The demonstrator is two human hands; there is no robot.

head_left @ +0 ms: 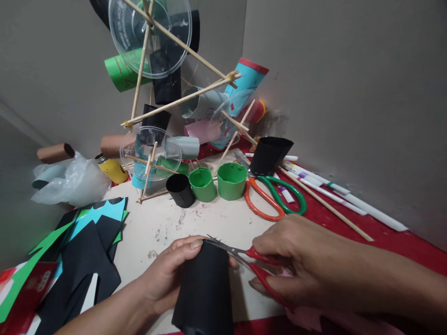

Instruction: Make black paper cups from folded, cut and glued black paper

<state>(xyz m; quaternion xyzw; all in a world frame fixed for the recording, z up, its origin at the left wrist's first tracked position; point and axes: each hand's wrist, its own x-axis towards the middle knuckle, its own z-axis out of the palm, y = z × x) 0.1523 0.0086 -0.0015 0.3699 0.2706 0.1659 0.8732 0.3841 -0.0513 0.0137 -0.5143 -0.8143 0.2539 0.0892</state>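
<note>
My left hand is wrapped round a black paper tube, thumb on its upper rim. In my right hand are small red-handled scissors, fingers in the loops. Their slightly parted blades lie at the tube's top edge. Beyond the hands stand a short black cup and two short green cups, one beside the other. Larger scissors with orange and green handles lie to the right of them, with a black tube behind.
Black, blue and green paper scraps are piled at the left near a plastic bag. A stick structure with clear lids and coloured tubes rises at the back. White markers and a wooden stick lie at the right.
</note>
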